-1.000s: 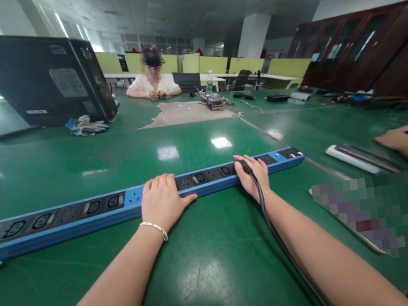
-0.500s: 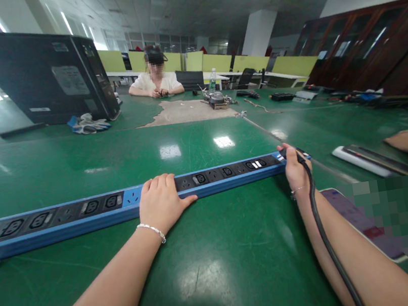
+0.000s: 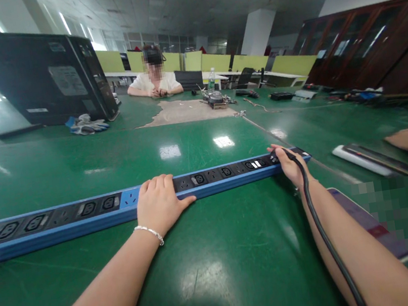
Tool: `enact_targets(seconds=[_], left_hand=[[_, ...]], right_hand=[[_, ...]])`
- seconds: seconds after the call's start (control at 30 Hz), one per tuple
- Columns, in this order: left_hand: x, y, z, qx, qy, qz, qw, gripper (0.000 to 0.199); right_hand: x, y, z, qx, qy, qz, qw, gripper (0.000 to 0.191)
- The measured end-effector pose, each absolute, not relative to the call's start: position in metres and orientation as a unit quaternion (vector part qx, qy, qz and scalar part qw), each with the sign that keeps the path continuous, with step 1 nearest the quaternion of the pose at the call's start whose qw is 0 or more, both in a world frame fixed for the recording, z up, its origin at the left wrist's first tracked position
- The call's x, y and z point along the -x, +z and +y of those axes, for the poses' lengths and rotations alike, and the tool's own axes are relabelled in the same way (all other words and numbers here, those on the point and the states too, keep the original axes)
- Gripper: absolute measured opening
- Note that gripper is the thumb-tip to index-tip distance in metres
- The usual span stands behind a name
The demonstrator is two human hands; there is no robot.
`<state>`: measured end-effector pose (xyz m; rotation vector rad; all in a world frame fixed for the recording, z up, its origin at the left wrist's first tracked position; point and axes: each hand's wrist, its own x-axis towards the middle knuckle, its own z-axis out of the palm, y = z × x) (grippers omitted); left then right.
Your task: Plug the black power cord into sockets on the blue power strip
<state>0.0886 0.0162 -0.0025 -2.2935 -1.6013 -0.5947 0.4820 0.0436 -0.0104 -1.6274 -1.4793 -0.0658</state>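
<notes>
Green tabletop [image 3: 234, 251], pretty shiny, with a long blue power strip [image 3: 227, 181] lying across it and running out of view on the left. Left hand [image 3: 158, 201] is draped over the strip, fingers together, thumb spread wide. Right hand [image 3: 290, 166] has its fingers closed around a black plug [image 3: 273, 157] at the strip's right end, cord [image 3: 326, 239] trailing back along the forearm. Farther back, gloves [image 3: 87, 125] sit beside a black computer case [image 3: 39, 75], and 1 person [image 3: 155, 81] sits across the table.

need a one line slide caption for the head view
Left hand rests on a long blue-and-black power strip while the right hand holds a black cable at its far end.
</notes>
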Motion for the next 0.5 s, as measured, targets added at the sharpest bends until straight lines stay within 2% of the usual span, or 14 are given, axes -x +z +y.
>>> enact_targets(seconds=[0.13, 0.5], left_hand=[[-0.0885, -0.0036, 0.0167, 0.794, -0.21, -0.553, 0.139, 0.069], [-0.0878, -0.0055, 0.017, 0.793, -0.22, -0.552, 0.13, 0.069]], right_hand=[[-0.4842, -0.0097, 0.0463, 0.66, 0.013, -0.599, 0.453, 0.056], [-0.4807, -0.0083, 0.0465, 0.668, 0.003, -0.603, 0.435, 0.052]])
